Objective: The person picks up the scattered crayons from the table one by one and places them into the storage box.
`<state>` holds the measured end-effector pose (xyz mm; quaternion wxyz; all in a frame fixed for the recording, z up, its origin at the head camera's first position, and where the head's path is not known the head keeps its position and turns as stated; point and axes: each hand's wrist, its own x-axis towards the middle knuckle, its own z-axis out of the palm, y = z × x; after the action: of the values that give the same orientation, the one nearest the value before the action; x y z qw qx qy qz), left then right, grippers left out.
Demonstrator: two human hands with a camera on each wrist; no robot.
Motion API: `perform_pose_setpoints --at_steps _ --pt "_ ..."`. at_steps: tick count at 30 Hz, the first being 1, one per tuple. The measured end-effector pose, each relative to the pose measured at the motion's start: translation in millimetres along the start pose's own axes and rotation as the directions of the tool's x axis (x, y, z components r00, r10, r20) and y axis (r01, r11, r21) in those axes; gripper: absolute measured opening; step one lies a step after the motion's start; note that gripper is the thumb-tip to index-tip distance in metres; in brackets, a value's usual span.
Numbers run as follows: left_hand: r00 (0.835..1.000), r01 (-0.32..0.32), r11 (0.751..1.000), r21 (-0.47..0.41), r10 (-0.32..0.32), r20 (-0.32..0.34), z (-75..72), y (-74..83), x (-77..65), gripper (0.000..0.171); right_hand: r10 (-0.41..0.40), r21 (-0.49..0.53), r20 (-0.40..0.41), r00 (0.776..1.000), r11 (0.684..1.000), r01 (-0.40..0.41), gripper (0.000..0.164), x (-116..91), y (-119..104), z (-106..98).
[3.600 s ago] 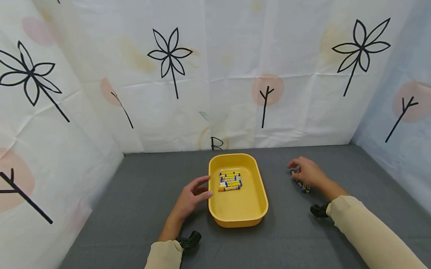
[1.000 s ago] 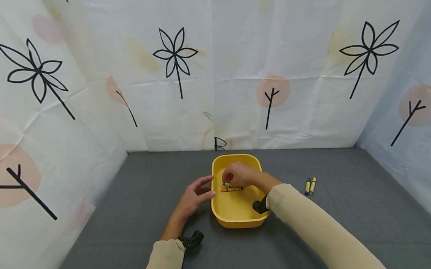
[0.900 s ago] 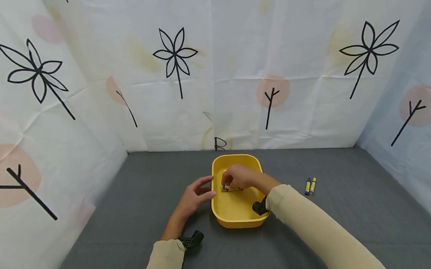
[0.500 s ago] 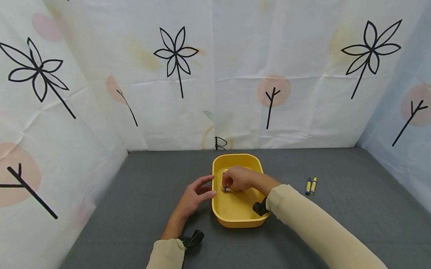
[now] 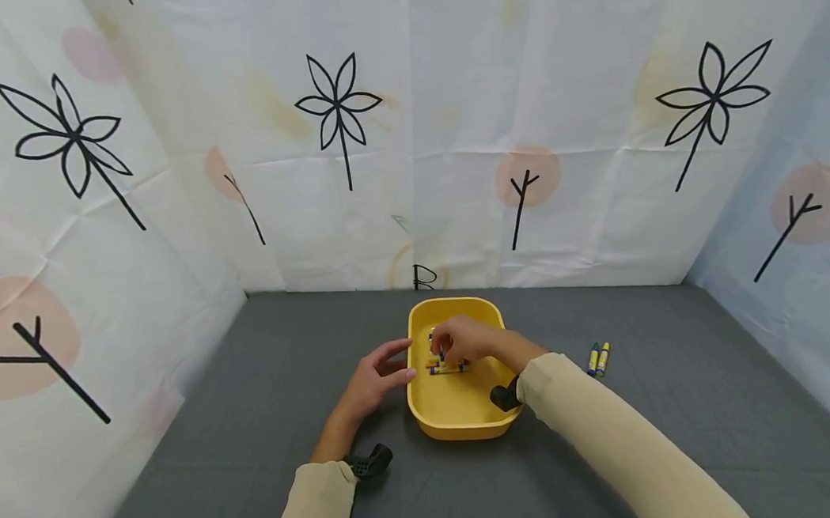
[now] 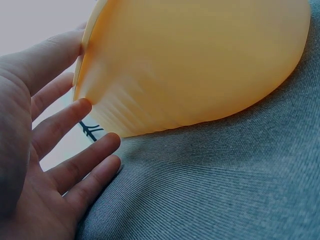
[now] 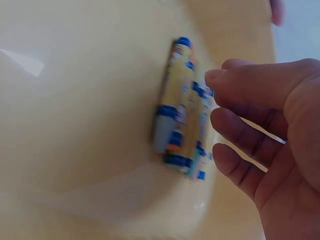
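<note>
A yellow plastic tray (image 5: 461,432) stands on the grey cloth, with a row of crayons (image 5: 448,370) lying crosswise inside it. My right hand (image 5: 466,339) reaches over the far rim area and hovers at the crayons, hiding part of the row. In the right wrist view, the loosely bent fingers of that hand (image 7: 260,115) are apart from the row, and the nearest crayon (image 7: 172,95) has a grey tip. My left hand (image 5: 375,379) rests its fingertips on the tray's left side; its fingers (image 6: 75,167) are spread along the wall in the left wrist view.
Two more crayons (image 5: 598,359) lie side by side on the grey cloth (image 5: 647,435) right of the tray. A pale patterned fabric backdrop (image 5: 450,130) encloses the back and both sides.
My right hand has come from the crayons on the right into the tray, leaving two there. A crayon now lies at the row's near side, and the hand has lifted off it. Left hand unmoved.
</note>
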<state>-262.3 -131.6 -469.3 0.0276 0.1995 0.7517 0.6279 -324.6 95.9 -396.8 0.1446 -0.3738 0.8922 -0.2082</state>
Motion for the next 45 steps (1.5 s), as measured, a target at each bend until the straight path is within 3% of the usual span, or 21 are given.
perform_pose_setpoints --at_steps 12,19,22,33,45 --pt "0.998 0.057 0.998 0.011 -0.057 -0.003 -0.1 2.4 0.1 0.055 0.074 0.160 -0.149 0.986 0.986 -0.049 0.018 -26 10 -38" --pt "0.997 0.071 0.997 0.024 -0.071 0.026 0.7 34.2 -9.0 0.055 0.144 0.173 -0.243 0.959 0.979 -0.103 0.019 -50 28 -54" --pt "0.997 0.073 0.997 0.018 -0.074 0.030 1.0 37.3 -9.6 0.054 0.180 0.161 -0.266 0.947 0.977 -0.140 0.019 -63 37 -58" --pt "0.996 0.083 0.997 0.010 -0.083 0.039 1.0 37.9 -8.6 0.054 0.231 0.233 -0.268 0.935 0.958 -0.170 0.020 -112 72 -58" --pt "0.995 0.100 0.995 0.007 -0.101 0.028 2.2 38.3 -8.7 0.056 0.275 0.173 -0.282 0.919 0.957 -0.233 0.023 -158 102 -44"
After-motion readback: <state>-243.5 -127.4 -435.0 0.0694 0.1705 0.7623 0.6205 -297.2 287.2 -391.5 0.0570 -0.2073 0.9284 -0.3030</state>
